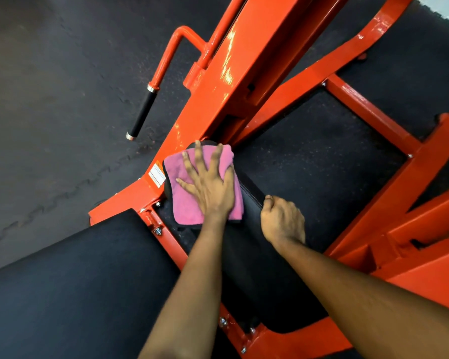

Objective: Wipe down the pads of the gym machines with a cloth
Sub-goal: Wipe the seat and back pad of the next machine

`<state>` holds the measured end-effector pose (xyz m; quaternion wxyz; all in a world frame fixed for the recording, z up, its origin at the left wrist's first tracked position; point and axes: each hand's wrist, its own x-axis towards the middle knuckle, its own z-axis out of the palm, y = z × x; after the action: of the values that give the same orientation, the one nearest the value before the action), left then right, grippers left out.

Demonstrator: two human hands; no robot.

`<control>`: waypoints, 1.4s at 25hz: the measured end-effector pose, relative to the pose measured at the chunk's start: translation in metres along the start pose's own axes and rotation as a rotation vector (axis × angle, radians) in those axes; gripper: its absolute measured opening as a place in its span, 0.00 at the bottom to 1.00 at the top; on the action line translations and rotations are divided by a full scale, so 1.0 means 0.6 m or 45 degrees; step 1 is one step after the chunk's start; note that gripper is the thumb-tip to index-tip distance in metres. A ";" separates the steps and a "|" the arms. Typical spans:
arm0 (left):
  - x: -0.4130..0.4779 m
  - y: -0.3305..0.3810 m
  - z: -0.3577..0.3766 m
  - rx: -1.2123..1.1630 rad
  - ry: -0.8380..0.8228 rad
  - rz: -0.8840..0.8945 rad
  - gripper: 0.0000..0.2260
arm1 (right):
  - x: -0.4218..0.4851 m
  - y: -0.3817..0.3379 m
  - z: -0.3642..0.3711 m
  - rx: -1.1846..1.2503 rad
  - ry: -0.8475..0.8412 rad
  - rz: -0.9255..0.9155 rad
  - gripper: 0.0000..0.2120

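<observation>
Far over at nine o'clock lay the dark rubber floor (49, 99), speckled and matt, with jagged puzzle-tooth seams between its tiles. Above it hung a bent orange tube ending in a handle (143, 114), a straight black grip capped by bright metal rings. Toward seven o'clock a wide pad (75, 294) filled the corner, flat, black and smooth as vinyl. A small white and orange sticker (156, 175) sat on the painted steel just at nine o'clock of the cloth (189, 203). That cloth was pink, fluffy like microfibre and folded to a rough square, lying on the far rounded end of the narrow pad (270, 294), near the middle of the scene. The left hand (210, 185) pressed flat on top of it, palm down, fingers spread wide and straight, their tips pointing to twelve o'clock. The narrow pad itself was long, black and sleek, with a stitched seam along its side. At three o'clock of the cloth, the right hand (283, 218) was curled round that pad's edge, knuckles up, thumb tucked against the seam. Beyond it, from one to four o'clock, ran the glossy orange frame (244, 60), square-section beams bolted together over more speckled black matting.
</observation>
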<state>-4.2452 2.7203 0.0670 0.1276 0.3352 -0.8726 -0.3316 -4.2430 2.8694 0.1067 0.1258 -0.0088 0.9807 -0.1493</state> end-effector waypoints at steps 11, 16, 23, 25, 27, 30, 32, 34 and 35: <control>-0.160 -0.011 0.029 -0.098 0.010 -0.040 0.28 | -0.002 0.001 0.000 0.008 0.004 -0.012 0.23; -0.081 -0.033 0.018 -0.208 0.040 -0.198 0.28 | -0.005 -0.001 -0.006 -0.015 0.009 -0.016 0.22; 0.091 -0.120 -0.029 -0.396 0.089 -0.324 0.23 | -0.005 0.003 0.001 -0.026 0.047 -0.030 0.22; 0.083 -0.137 -0.034 -0.554 0.177 -0.259 0.19 | -0.005 0.001 0.000 -0.034 0.052 -0.034 0.22; 0.061 -0.168 -0.019 -0.718 0.257 -0.377 0.18 | -0.004 0.002 0.002 -0.047 0.062 -0.038 0.22; 0.002 -0.208 0.007 -0.914 0.248 -0.727 0.21 | -0.005 0.002 0.004 -0.064 0.066 -0.039 0.23; -0.026 -0.195 0.014 -0.888 0.322 -0.690 0.22 | -0.004 0.001 0.005 -0.069 0.065 -0.034 0.23; -0.035 -0.157 0.012 -0.699 0.403 -0.511 0.24 | -0.006 -0.001 0.005 -0.073 0.067 -0.039 0.23; -0.033 -0.140 0.011 -0.582 0.404 -0.440 0.25 | -0.006 -0.001 0.004 -0.069 0.067 -0.041 0.23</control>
<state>-4.1915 2.6902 0.0061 0.2759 0.4886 -0.6749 -0.4792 -4.2388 2.8685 0.1058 0.0974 -0.0241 0.9871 -0.1247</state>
